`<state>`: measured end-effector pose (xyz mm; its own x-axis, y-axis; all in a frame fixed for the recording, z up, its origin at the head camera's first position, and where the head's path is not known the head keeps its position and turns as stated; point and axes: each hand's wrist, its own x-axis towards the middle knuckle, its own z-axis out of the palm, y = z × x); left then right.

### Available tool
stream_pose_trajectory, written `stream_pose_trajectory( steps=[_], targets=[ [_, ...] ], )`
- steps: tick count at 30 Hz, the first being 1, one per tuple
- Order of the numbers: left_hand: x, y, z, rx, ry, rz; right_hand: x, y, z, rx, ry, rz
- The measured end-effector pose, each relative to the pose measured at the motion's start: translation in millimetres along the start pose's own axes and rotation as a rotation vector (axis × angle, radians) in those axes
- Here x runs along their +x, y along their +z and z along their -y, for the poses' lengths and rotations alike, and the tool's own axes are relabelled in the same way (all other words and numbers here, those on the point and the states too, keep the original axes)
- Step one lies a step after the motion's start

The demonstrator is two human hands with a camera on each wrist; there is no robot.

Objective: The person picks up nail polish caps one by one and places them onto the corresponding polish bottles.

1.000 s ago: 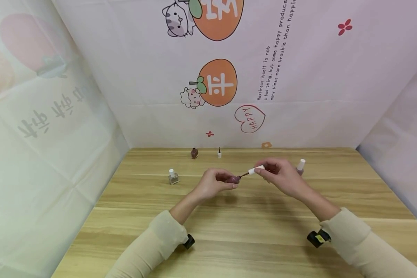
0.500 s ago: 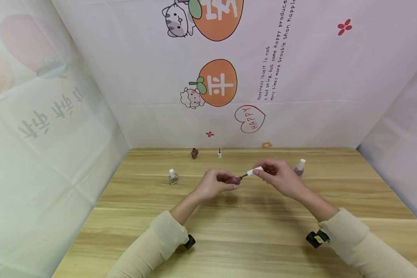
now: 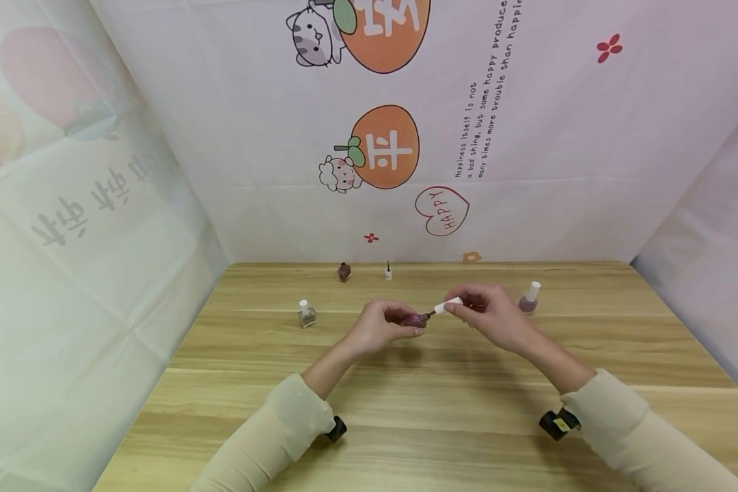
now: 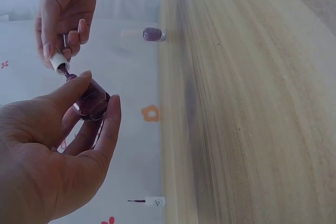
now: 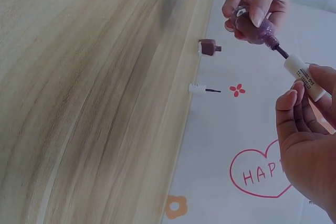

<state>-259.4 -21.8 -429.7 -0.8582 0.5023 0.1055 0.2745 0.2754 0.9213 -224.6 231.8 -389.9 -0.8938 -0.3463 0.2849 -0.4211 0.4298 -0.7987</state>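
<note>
My left hand [image 3: 379, 326] holds a purple nail polish bottle [image 4: 93, 101] tilted above the table, its neck pointing toward the right hand. Between thumb and fingers, my right hand [image 3: 492, 316] pinches the white brush cap [image 5: 304, 77]. The cap's dark brush stem [image 5: 282, 51] reaches into the bottle's mouth, and a short length of it still shows between neck and cap. How deep the bristles sit is hidden by the coloured bottle.
A capped clear bottle [image 3: 307, 314] stands at left. At the back are an uncapped brownish bottle [image 3: 344, 272] and a white brush cap standing brush up [image 3: 388, 272]. Near the right hand stands a capped mauve bottle [image 3: 529, 301]. Printed cloth [image 3: 270, 219] borders the wooden table [image 3: 443, 437].
My right hand has moved slightly left and down, bringing the white cap nearer the bottle, with less stem showing. My left hand has barely moved. More of the capped mauve bottle shows.
</note>
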Motion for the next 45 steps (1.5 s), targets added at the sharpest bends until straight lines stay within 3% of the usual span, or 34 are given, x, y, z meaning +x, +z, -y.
stream_pose_trajectory(
  steps=[29,45],
  targets=[
    [-0.5,2.2,1.3,0.001,0.024,0.011,0.8,4.3,3.9,-0.017,-0.021,0.023],
    [-0.8,2.8,-2.4,-0.003,0.001,0.008,2.5,5.9,3.3,-0.029,-0.03,0.025]
  ],
)
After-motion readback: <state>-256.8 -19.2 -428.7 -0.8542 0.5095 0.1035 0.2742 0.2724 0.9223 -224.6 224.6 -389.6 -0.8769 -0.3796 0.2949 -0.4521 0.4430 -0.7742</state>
